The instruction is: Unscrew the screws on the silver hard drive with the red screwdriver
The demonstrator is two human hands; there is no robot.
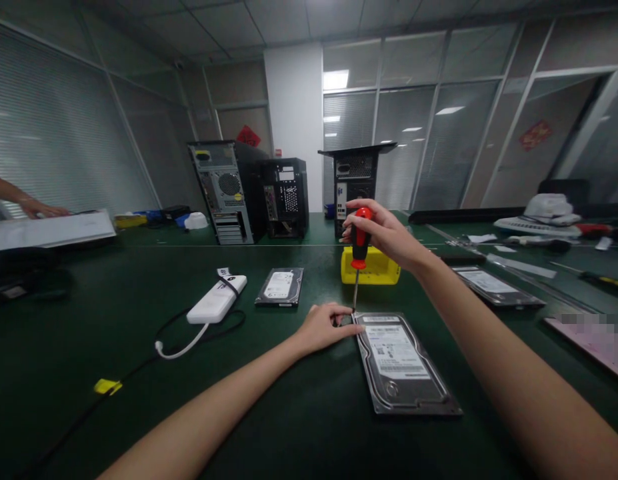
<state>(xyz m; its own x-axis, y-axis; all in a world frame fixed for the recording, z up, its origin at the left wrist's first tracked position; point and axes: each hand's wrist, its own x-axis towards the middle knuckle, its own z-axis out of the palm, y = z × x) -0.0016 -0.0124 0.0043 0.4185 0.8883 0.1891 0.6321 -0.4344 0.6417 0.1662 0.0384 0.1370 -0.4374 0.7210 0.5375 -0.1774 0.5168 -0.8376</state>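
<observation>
My right hand (pixel 376 227) grips a red and black screwdriver (pixel 360 240) by its handle. The screwdriver stands nearly upright, its shaft pointing down and its tip at the far left corner of a hard drive (pixel 403 367). That drive lies flat, label side up, on the green table. At its far left edge, my left hand (pixel 326 327) holds it, thumb on the top rim and index finger beside the screwdriver tip. Whatever sits under the tip is too small to make out. Behind the drive is a yellow tray (pixel 370 267).
A second hard drive (pixel 280 287) and a white power strip (pixel 217 300) lie left. Another hard drive (pixel 493 285) and a pink board (pixel 589 343) are right. Computer cases (pixel 229 193) stand at the back. Far left, another person's hand (pixel 43 208) rests on a white panel (pixel 53 230).
</observation>
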